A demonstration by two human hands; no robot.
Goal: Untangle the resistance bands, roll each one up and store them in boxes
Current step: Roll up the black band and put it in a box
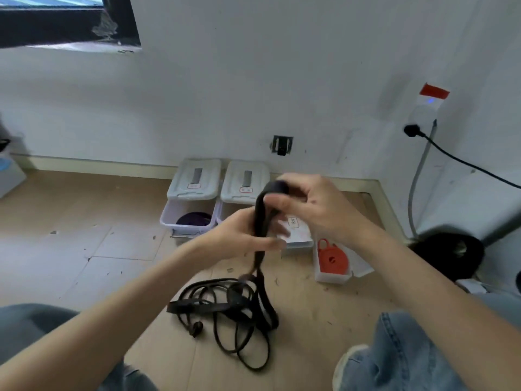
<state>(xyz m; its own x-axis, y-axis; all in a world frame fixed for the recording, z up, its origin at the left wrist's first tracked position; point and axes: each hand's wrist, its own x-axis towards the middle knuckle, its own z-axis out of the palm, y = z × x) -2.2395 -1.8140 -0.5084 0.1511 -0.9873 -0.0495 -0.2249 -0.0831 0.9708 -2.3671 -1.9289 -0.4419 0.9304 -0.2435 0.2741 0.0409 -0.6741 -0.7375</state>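
A black resistance band [260,221] is hanging taut at the middle of the view, its upper end looping over the fingers of the right hand [307,206], which is curling round it and gripping it at about one o'clock from centre. Just below, toward seven o'clock of that hand, the left hand [242,235] is pinching the same strap between thumb and fingers. The band's lower part is trailing down to six o'clock, where it is lying on the wooden floor [70,249] in a loose tangle of loops [234,314].

At eleven o'clock from the hands, a clear storage box [187,218] with its lid tipped up is holding a rolled purple band [194,219]. Beside it, a second clear box [244,184] is standing against the white wall [253,80], partly hidden by the hands. At three to four o'clock, another open box [332,273] is holding a coiled red band [331,258]. Denim-clad knees are showing at the bottom corners.
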